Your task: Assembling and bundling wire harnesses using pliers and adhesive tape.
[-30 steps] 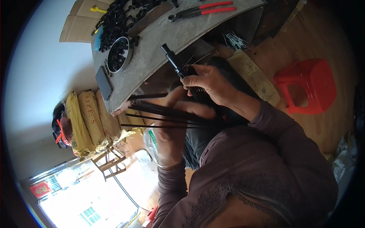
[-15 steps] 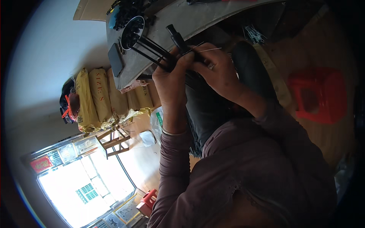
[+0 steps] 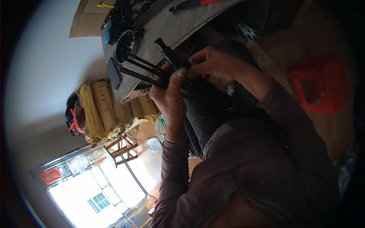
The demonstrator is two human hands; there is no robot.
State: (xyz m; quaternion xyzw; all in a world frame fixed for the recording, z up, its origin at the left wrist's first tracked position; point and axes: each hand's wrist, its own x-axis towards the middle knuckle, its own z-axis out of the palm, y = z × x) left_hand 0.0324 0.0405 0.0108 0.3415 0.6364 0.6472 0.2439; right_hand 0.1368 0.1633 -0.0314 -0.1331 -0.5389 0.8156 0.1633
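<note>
My left hand (image 3: 170,95) is closed around a black frame of long thin rods (image 3: 140,71) and a thicker black tube (image 3: 166,50), much like an umbrella frame. The rods stick out to the upper left, and the tube's end points up past my thumb. At the base of the tube, my right hand (image 3: 218,64) has its fingertips pinched together. What they grip is too dark and small to make out. The frame's lower part is lost against my dark trousers.
On the grey table (image 3: 156,28) sit a white-rimmed bowl (image 3: 134,41) of small black parts, a heap of black pieces (image 3: 123,15), a flat dark phone-like object (image 3: 114,74) and a red-handled tool (image 3: 188,5). Metal pins (image 3: 249,31) lie right. A red stool (image 3: 327,83) and full sacks (image 3: 102,102) flank me.
My left hand and the frame appear lower in the view, as does the table. My right hand has changed its pinch, and the thin wires that stuck out by its fingers no longer show.
</note>
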